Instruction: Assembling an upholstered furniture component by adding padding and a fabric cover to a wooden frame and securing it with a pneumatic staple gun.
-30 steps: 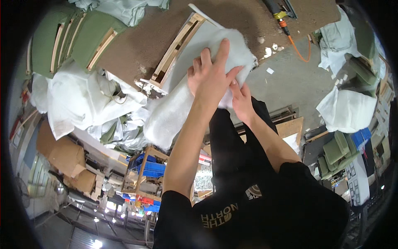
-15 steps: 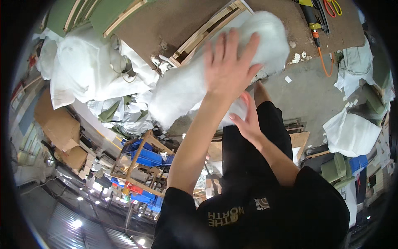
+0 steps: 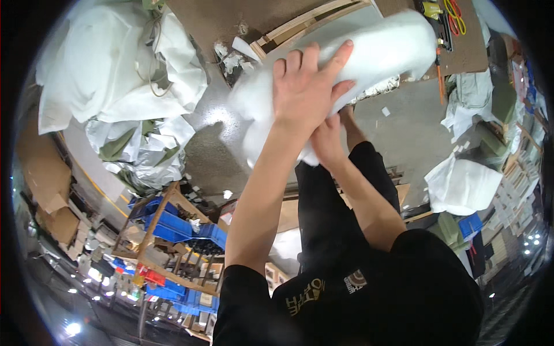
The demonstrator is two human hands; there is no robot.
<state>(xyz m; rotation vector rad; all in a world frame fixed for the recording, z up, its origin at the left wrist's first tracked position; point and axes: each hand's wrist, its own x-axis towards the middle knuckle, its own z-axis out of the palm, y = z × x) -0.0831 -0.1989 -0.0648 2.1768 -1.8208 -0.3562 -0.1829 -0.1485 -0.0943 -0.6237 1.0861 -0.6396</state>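
Observation:
A thick sheet of white fibre batting (image 3: pixel 392 49) is draped over a piece with a wooden frame (image 3: pixel 271 43), which lies at the near edge of the brown workbench (image 3: pixel 213 17). My left hand (image 3: pixel 303 86) presses on top of the batting, index finger and thumb stretched out, the other fingers bent but apart. Just below it, my right hand (image 3: pixel 329 141) is at the near edge of the batting, where a loose part hangs down. Its fingers are hidden by the batting and my left hand.
Yellow-handled scissors (image 3: pixel 455 17) and a yellow-and-black tool (image 3: pixel 430 10) with an orange hose (image 3: pixel 440 78) lie at the bench's right. White wrapped material (image 3: pixel 109 69) is heaped at left. A wooden rack with blue bins (image 3: pixel 173 222) stands lower left; a white bundle (image 3: pixel 464 184) sits right.
My left hand's middle, ring and little fingers have bent on the batting. My right hand has moved up and in under the left hand. The view has shifted, and the batting sits further right.

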